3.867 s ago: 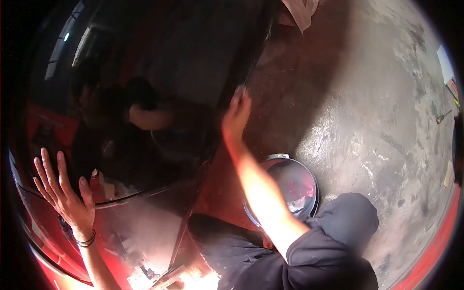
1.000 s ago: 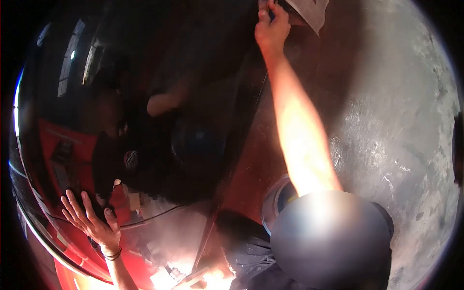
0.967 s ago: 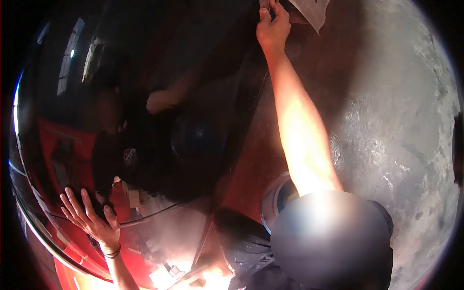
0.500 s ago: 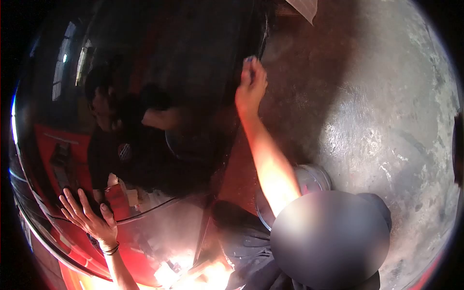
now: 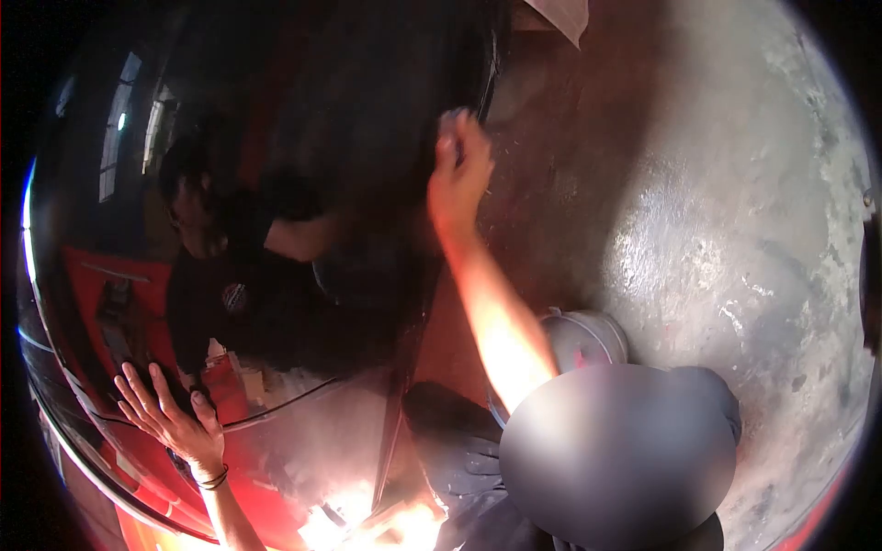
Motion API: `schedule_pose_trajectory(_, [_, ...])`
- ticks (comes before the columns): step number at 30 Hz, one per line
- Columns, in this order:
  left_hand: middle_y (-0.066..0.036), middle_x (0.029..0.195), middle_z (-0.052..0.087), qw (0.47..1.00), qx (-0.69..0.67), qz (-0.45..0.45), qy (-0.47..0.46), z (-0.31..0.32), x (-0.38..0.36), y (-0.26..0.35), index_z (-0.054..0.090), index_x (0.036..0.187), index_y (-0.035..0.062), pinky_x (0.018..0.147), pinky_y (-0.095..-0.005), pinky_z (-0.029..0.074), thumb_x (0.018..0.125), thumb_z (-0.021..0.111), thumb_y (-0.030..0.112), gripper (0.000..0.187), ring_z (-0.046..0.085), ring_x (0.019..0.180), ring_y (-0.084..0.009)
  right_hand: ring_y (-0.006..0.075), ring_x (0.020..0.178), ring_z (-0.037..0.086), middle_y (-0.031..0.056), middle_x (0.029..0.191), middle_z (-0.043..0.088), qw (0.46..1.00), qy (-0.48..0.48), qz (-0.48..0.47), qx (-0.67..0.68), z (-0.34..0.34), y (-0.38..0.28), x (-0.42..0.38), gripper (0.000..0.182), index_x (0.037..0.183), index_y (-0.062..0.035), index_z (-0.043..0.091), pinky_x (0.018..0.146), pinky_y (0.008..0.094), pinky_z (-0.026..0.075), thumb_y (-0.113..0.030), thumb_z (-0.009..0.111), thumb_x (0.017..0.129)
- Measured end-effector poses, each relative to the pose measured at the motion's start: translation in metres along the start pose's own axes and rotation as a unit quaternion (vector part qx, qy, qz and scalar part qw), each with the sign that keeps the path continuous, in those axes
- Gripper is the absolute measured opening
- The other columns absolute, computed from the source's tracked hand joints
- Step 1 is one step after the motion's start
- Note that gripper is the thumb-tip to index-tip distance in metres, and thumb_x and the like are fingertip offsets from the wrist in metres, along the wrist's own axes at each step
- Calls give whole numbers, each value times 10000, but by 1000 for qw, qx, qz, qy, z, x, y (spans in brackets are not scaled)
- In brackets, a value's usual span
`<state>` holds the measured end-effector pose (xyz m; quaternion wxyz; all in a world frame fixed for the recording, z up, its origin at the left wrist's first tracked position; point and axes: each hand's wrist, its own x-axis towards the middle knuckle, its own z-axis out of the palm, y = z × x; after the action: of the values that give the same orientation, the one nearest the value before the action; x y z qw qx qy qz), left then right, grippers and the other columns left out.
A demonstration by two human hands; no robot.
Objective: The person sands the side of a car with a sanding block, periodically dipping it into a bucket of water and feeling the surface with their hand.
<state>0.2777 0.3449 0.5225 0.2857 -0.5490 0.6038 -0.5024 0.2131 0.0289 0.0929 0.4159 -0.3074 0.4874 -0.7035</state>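
A large, glossy dark panel point(image 5: 367, 83), like a vehicle's side, fills the left half and mirrors a person in a dark shirt. My left hand point(image 5: 175, 421) lies against its lower left part, fingers spread, with a dark band point(image 5: 213, 479) at the wrist. Higher up, near the panel's right edge, is my right hand point(image 5: 461, 174). Its fingers are closed round a small dark object point(image 5: 454, 119), blurred and mostly hidden by the fingers.
A round bucket point(image 5: 611, 338) stands on the grey concrete floor point(image 5: 744, 211), partly behind my right forearm. A pale sheet point(image 5: 562, 16) hangs at the top. A blurred round shape point(image 5: 617, 455) covers the lower right, beside dark-clothed legs point(image 5: 469, 459). Bright light glares at the bottom.
My right hand has moved left and slightly down, over the panel's edge area, with the small object still in it. The left hand stays almost in place.
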Motion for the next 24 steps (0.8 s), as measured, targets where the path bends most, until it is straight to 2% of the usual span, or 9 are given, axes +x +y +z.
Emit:
schedule_pose_trajectory(1, [-251, 1804, 389, 1000, -1, 3, -1, 0, 0, -1, 486, 1701, 90, 1366, -674, 192, 1169, 441, 454, 647, 317, 1682, -501, 445, 1464, 595, 243, 1585, 644, 999, -21, -26, -12, -9, -23, -26, 451, 1529, -94, 698, 1235, 559, 405, -199, 680, 1090])
schedule_pose_trajectory(4, [-252, 1805, 386, 1000, -3, 3, 2, 0, 1, 2, 486, 1703, 100, 1363, -683, 186, 1169, 443, 455, 643, 316, 1682, -505, 459, 1427, 627, 252, 1548, 669, 998, -4, -62, 9, -6, -18, -21, 416, 1487, -92, 722, 1210, 546, 436, -181, 682, 1083])
schedule_pose_trajectory(5, [-251, 1804, 388, 1000, 2, -3, -7, -1, 1, 1, 492, 1694, 107, 1360, -689, 181, 1171, 441, 465, 635, 317, 1680, -511, 414, 1351, 690, 259, 1456, 722, 998, 18, -66, 13, 3, -4, 8, 364, 1439, -43, 749, 1172, 499, 517, -134, 688, 1092])
schedule_pose_trajectory(9, [-256, 1794, 401, 1000, -10, -8, -3, -2, 2, 4, 493, 1682, 111, 1361, -691, 181, 1172, 452, 471, 625, 315, 1681, -509, 424, 1402, 660, 238, 1472, 711, 986, 20, 115, 115, 38, 52, 107, 400, 1457, -35, 734, 1193, 538, 475, -180, 707, 1085])
schedule_pose_trajectory(12, [-264, 1798, 385, 1000, -13, -9, -8, -1, -1, 1, 482, 1688, 107, 1358, -704, 182, 1159, 465, 449, 630, 310, 1675, -530, 423, 1394, 667, 234, 1485, 707, 999, -4, 37, -17, 21, 8, 73, 402, 1460, -24, 731, 1203, 514, 486, -127, 725, 1072])
schedule_pose_trajectory(15, [-270, 1797, 380, 1000, -8, -10, -20, -2, -1, 1, 472, 1695, 109, 1354, -717, 180, 1153, 466, 444, 637, 305, 1672, -544, 427, 1378, 677, 231, 1495, 702, 993, -11, -116, -9, 8, -15, 15, 431, 1492, -38, 718, 1188, 513, 505, -158, 728, 1077])
schedule_pose_trajectory(20, [-263, 1811, 354, 1000, -9, -1, -15, -2, 0, 3, 445, 1711, 115, 1357, -709, 184, 1163, 455, 440, 637, 288, 1683, -527, 434, 1357, 690, 239, 1479, 719, 996, 14, 5, 83, 49, 63, 146, 424, 1486, -50, 727, 1168, 539, 516, -218, 686, 1098])
schedule_pose_trajectory(23, [-261, 1816, 345, 1000, -8, 2, -19, -3, 2, 0, 437, 1713, 110, 1360, -702, 189, 1168, 452, 434, 634, 281, 1687, -521, 435, 1363, 688, 245, 1467, 728, 999, -7, 35, 17, 37, 33, 138, 393, 1455, -38, 740, 1183, 520, 513, -169, 694, 1088])
schedule_pose_trajectory(24, [-264, 1814, 345, 1000, -9, 2, -18, -3, 2, 2, 437, 1712, 107, 1359, -703, 190, 1167, 453, 431, 634, 280, 1686, -523, 435, 1359, 690, 246, 1472, 723, 999, -9, -37, 31, 30, 24, 111, 387, 1450, -48, 747, 1175, 527, 515, -183, 692, 1092])
